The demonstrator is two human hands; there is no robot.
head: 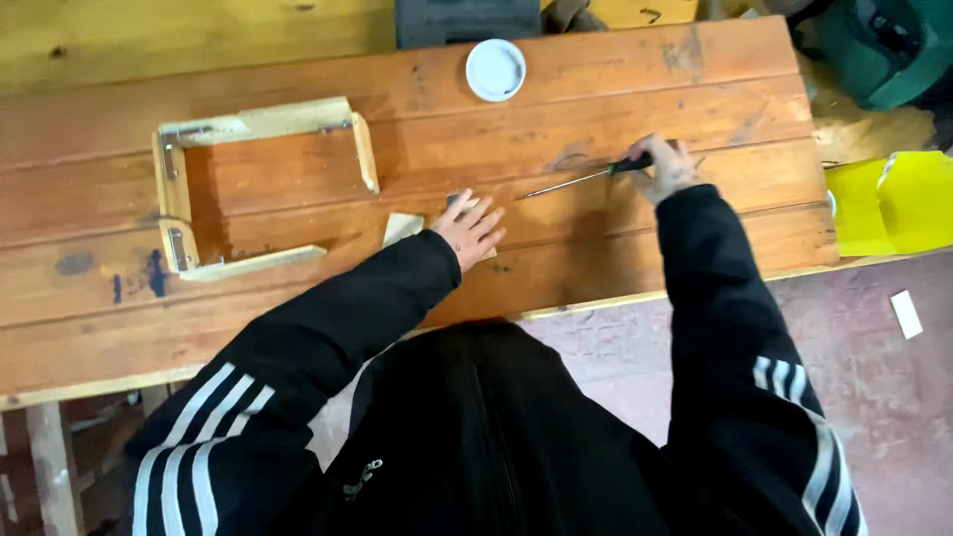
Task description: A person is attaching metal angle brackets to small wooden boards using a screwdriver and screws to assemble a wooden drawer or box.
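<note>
Right hand [667, 167] clamped on screwdriver [586, 177]; shaft runs lengthwise toward frame left, tip pointing at the left hand. Left hand [469, 228], fingers spread, presses flat on small wood piece [402, 227] at desk [615, 89] centre.

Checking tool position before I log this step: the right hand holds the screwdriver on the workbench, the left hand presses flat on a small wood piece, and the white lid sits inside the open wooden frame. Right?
Not quite. In the head view the white lid lies outside the wooden frame, near the workbench's far edge. The rest holds: the right hand holds the screwdriver, and the left hand presses flat on the small wood piece.
</note>
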